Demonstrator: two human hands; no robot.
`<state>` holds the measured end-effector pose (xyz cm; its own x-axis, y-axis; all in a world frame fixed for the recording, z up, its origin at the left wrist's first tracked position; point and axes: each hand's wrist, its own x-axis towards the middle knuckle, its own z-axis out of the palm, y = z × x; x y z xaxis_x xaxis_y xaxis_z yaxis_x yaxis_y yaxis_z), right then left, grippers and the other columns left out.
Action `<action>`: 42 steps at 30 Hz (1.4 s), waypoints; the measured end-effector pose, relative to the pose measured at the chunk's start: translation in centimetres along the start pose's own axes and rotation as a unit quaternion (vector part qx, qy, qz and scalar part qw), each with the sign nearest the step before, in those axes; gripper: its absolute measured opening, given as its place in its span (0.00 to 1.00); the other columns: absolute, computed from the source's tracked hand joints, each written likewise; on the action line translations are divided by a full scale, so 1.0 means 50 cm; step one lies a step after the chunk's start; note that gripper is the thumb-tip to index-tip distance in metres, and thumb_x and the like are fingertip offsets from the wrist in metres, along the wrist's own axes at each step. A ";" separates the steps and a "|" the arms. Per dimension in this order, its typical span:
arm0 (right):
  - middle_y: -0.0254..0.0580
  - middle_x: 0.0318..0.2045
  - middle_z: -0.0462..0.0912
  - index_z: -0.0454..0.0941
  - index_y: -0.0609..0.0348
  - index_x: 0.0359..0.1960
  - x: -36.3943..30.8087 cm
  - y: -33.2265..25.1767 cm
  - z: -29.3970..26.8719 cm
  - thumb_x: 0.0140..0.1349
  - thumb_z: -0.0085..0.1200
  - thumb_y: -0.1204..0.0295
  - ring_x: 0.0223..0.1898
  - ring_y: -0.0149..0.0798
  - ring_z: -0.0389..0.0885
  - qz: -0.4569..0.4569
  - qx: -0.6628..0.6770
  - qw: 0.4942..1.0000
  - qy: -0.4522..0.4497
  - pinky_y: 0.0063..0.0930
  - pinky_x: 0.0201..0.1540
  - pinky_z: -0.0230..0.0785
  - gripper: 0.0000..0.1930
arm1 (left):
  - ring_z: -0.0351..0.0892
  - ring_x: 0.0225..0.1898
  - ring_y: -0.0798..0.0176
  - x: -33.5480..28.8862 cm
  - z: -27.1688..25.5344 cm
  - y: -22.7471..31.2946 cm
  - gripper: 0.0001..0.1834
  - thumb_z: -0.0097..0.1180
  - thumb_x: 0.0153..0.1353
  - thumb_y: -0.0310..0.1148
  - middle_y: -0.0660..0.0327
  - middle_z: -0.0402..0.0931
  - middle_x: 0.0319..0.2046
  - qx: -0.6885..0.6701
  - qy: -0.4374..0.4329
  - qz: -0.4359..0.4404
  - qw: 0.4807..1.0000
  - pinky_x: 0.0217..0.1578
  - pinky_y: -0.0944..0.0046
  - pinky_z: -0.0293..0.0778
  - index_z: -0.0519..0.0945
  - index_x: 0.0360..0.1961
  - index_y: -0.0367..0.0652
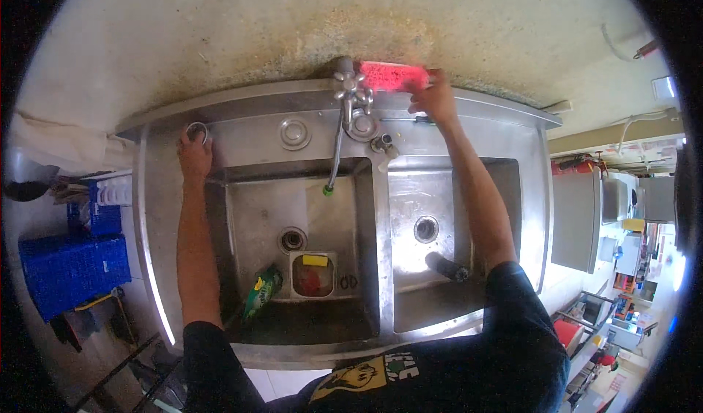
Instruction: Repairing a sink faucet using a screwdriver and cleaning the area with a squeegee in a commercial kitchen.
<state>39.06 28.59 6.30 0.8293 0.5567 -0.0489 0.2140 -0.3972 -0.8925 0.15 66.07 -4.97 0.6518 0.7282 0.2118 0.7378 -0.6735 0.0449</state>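
Observation:
At the back left corner of the steel double sink (384, 266), my left hand (194, 155) is closed around a small round metal-rimmed thing (197, 129); its lower part is hidden. My right hand (433, 99) reaches to the back ledge and grips the right end of a bright pink, dark-speckled rectangular thing (392, 77). I cannot make out its kind. The pink thing lies just right of the metal tap (350, 87), against the wall side. Two round metal sink strainers (295, 132) sit on the back deck between my hands.
A hose (337, 153) with a green tip hangs into the left basin. That basin holds a square metal container (327, 291) with a yellow sponge (315, 261), and a green packet (261, 290). In the right basin lies a black cylinder (447, 266). Blue crates (77, 266) stand at left.

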 end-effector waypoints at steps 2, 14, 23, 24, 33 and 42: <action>0.48 0.22 0.79 0.71 0.60 0.43 -0.044 -0.026 0.022 0.58 0.54 0.61 0.18 0.46 0.78 0.039 -0.095 0.992 0.075 0.36 0.23 0.73 0.17 | 0.58 0.57 0.36 -0.027 -0.019 0.000 0.19 0.52 0.60 0.44 0.44 0.58 0.58 -0.008 0.010 -0.009 1.000 0.54 0.42 0.62 0.76 0.46 0.43; 0.50 0.45 0.71 0.69 0.56 0.49 -0.141 0.284 -0.058 0.62 0.43 0.67 0.49 0.54 0.67 -0.188 -0.539 0.820 -0.030 0.54 0.51 0.59 0.15 | 0.72 0.42 0.63 -0.499 0.186 0.124 0.14 0.51 0.58 0.27 0.58 0.71 0.40 -0.617 -0.011 -0.359 0.700 0.40 0.64 0.71 0.71 0.46 0.40; 0.48 0.42 0.71 0.72 0.53 0.42 -0.685 0.598 0.091 0.53 0.48 0.67 0.44 0.51 0.69 -0.052 -0.582 0.781 -0.223 0.54 0.35 0.69 0.14 | 0.73 0.47 0.51 -0.767 0.507 -0.106 0.28 0.54 0.57 0.47 0.55 0.73 0.50 0.181 -0.328 -0.157 0.914 0.55 0.50 0.62 0.70 0.54 0.41; 0.44 0.37 0.71 0.73 0.52 0.36 -0.702 0.662 0.048 0.51 0.49 0.68 0.42 0.50 0.69 -0.028 -0.587 0.774 -0.235 0.55 0.37 0.67 0.10 | 0.72 0.50 0.50 -0.735 0.513 -0.013 0.29 0.53 0.57 0.49 0.53 0.70 0.53 0.143 -0.355 -0.181 0.906 0.58 0.48 0.58 0.69 0.55 0.42; 0.43 0.35 0.77 0.77 0.57 0.35 -0.624 0.590 0.093 0.54 0.50 0.72 0.40 0.48 0.73 -0.106 -0.488 0.864 0.065 0.45 0.41 0.66 0.08 | 0.68 0.50 0.44 -0.399 0.124 0.230 0.21 0.61 0.51 0.39 0.48 0.69 0.48 -0.179 -0.030 -0.216 0.959 0.50 0.48 0.66 0.75 0.44 0.42; 0.46 0.45 0.76 0.74 0.56 0.47 -0.226 0.002 0.200 0.54 0.55 0.71 0.52 0.51 0.69 -0.304 -0.427 0.852 -0.020 0.48 0.53 0.62 0.17 | 0.55 0.59 0.41 -0.089 -0.025 0.404 0.33 0.62 0.48 0.38 0.48 0.58 0.57 -0.158 -0.059 0.141 0.976 0.55 0.37 0.55 0.68 0.58 0.55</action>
<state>24.53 29.54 2.29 0.4174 0.8661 0.2751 0.9086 -0.4035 -0.1080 11.94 49.04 -3.81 0.8503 0.5058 0.1455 0.4483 -0.8408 0.3033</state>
